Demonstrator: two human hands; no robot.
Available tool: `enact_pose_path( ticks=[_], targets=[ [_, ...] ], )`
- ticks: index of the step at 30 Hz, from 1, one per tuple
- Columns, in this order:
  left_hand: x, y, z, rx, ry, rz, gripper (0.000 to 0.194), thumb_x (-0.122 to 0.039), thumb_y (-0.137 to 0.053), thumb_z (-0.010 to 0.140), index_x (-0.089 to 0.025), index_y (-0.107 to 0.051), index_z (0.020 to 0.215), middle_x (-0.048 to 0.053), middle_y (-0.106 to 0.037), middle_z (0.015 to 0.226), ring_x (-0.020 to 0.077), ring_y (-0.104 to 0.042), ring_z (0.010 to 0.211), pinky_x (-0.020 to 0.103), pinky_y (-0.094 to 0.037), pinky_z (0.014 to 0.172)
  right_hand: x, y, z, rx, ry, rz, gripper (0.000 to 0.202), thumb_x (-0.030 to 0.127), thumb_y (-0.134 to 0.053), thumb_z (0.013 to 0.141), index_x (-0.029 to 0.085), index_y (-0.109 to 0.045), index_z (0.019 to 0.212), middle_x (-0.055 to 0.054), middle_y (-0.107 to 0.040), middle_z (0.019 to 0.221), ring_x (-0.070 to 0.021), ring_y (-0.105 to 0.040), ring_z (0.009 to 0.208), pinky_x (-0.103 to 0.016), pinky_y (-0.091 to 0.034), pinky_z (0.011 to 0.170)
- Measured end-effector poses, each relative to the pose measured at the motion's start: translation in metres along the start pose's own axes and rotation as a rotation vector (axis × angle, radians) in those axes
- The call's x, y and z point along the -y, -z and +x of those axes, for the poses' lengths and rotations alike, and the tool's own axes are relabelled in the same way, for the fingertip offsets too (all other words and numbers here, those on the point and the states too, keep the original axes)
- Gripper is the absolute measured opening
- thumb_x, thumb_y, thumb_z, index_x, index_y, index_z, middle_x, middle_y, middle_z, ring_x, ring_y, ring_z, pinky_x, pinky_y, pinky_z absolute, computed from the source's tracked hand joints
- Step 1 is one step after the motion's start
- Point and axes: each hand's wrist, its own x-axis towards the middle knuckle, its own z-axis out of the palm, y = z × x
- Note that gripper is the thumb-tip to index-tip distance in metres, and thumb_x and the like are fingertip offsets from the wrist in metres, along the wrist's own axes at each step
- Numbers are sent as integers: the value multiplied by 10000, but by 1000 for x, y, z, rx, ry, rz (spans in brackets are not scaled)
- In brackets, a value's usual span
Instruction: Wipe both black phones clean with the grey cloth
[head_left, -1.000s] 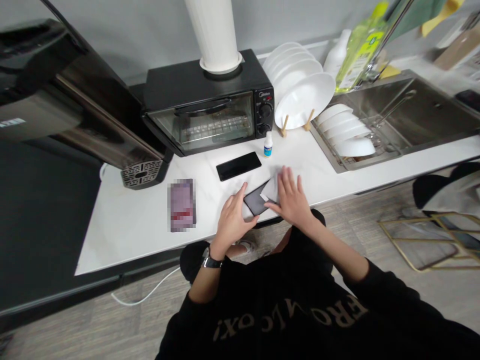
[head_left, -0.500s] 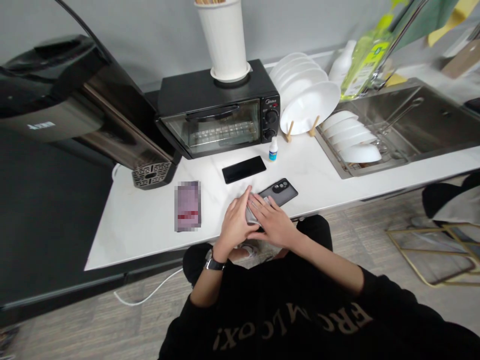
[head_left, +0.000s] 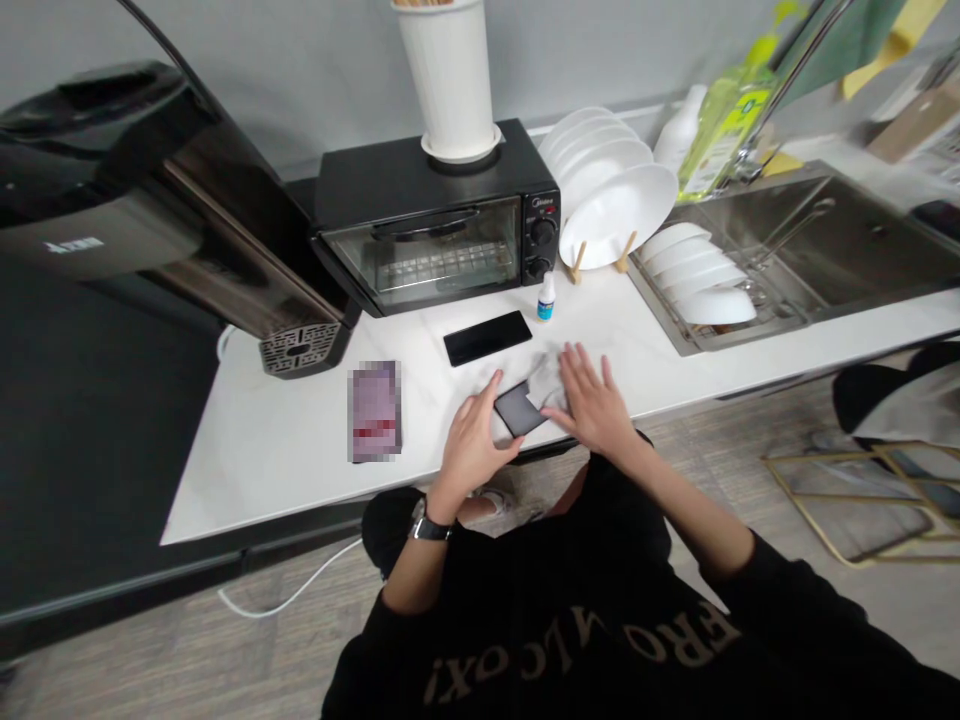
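Currently gripped, dark grey, flat rectangular phone (head_left: pixel 517 411): rests near the front edge of the glossy white countertop (head_left: pixel 292 450); its right part is hidden.
Left hand (head_left: pixel 475 442): thumb and fingers set astride the phone's left end, holding it; the span matches the phone's body.
Right hand (head_left: pixel 599 409): laid over a crumpled pale grey cloth (head_left: pixel 547 377), fingers extended, thumb apart; whether it pinches the cloth cannot be told.
Slip hazard: sideways force through the cloth may drive the phone over the front edge if the left hand's hold loosens.
Cloth hazard: bunched folds may let bare fingertips rub the surface and leave smears.
Black phone hazard: a glossy black slab-shaped phone (head_left: pixel 487 338) lies just behind; an overlong stroke may knock it.
Bottle hazard: a small white plastic bottle (head_left: pixel 546 299) with a blue label stands near that phone's right end; a stray knuckle may tip it.
Oven marking: "Midea", upper right front of the black box-shaped toaster oven (head_left: pixel 420 160).
Shirt lettering: "FROM" in pale capitals, upside down, on the black fabric shirt (head_left: pixel 555 570); remaining letters partly distorted by folds.
Illegible markings: white characters on the tall black-and-bronze dispenser (head_left: pixel 232 235); the small bottle's label.
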Motion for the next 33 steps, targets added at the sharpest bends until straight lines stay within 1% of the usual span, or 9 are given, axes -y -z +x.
enact_pose_path(
  ticks=[3,8,10,16,21,23,25,29,33],
  targets=[
    [-2,0,3,21,-6,-5,1139,-256,-789,848,-302,-45,1710,104,-397,1701,316,-577,1338,491,-454,1177,-17,3,1,-47,-159,-43,963,707,-323,1047,-33,-228,1657,-306,-168,1732,-447,-64,1640,-718,-151,1269],
    [2,-1,1,10,-5,-11,1125,-286,-794,856,-306,-61,1709,100,-372,1716,324,-560,1372,497,-457,1176,36,-7,-2,77,130,112,1010,748,-372,1020,-8,-209,1670,-270,-170,1746,-367,-104,1653,-589,-230,1302],
    [2,-1,0,14,-6,-13,1142,-290,-806,848,-304,-56,1709,103,-370,1717,324,-567,1360,495,-459,1173,39,-8,-3,101,200,147,1029,767,-384,1007,16,-187,1682,-247,-211,1744,-347,-149,1650,-571,-235,1306],
    [-2,1,3,22,-2,-19,1133,-253,-786,846,-302,-53,1708,101,-379,1712,322,-569,1357,497,-441,1191,-2,-3,5,-17,-110,16,1043,738,-402,1013,-33,-162,1672,-312,-192,1727,-435,-116,1639,-675,-183,1282],
    [4,2,1,32,-24,-32,1154,-223,-784,831,-296,-39,1709,105,-331,1737,331,-481,1469,502,-419,1212,49,-10,5,123,243,152,1011,739,-400,1017,-15,-215,1665,-266,-235,1729,-379,-174,1640,-617,-236,1293],
    [4,2,-1,29,-23,-34,1152,-231,-782,833,-289,-35,1709,110,-333,1736,330,-487,1468,501,-423,1207,47,-7,4,133,248,143,858,630,-378,1070,29,-253,1669,-223,-276,1729,-357,-203,1636,-615,-218,1300],
    [1,2,-2,26,-6,-38,1151,-254,-787,837,-286,-36,1708,112,-356,1724,329,-525,1432,502,-435,1196,25,-2,5,92,116,81,666,433,-347,1111,80,-288,1672,-185,-303,1729,-363,-187,1639,-652,-188,1295],
    [-4,1,1,28,12,-31,1132,-248,-796,829,-291,-81,1705,99,-381,1711,326,-556,1393,498,-440,1195,-6,2,7,-14,-122,5,642,212,-343,1067,86,-240,1688,-197,-195,1759,-400,-73,1650,-721,-192,1259],
    [-1,1,2,29,-4,-25,1122,-223,-776,830,-284,-77,1706,92,-349,1729,324,-520,1434,499,-429,1212,30,-3,0,98,163,119,669,355,-351,1109,107,-175,1704,-169,-232,1756,-323,-176,1647,-598,-256,1290]
  ],
)
